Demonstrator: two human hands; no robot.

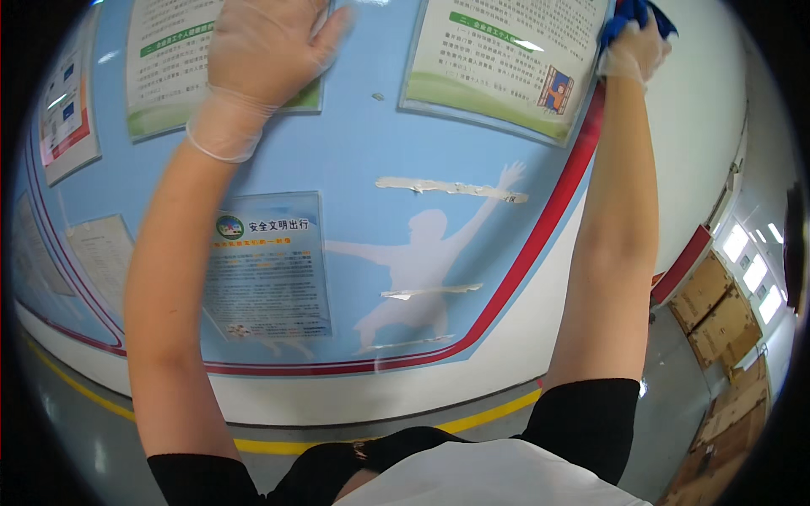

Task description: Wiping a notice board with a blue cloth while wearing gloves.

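My left hand [269, 54], in a clear thin glove, is at the top edge in front of a framed notice [164, 82]. Its thumb stands apart with nothing seen in its grasp; the fingertips are cut off by the picture's edge. At the upper right my right hand [629, 54], gloved alike, is shut on a blue cloth [639, 19]. That cloth lies at the red border [585, 129] of the light-blue wall board [354, 158], beside the right edge of a second framed notice [493, 69].
Lower on the board hangs a clear-covered notice [269, 272] with writing. Torn adhesive strips [452, 188] cross a pale figure silhouette [421, 265]. A yellow floor line [487, 411] runs along the wall's foot. Wooden crates [712, 300] stand far right.
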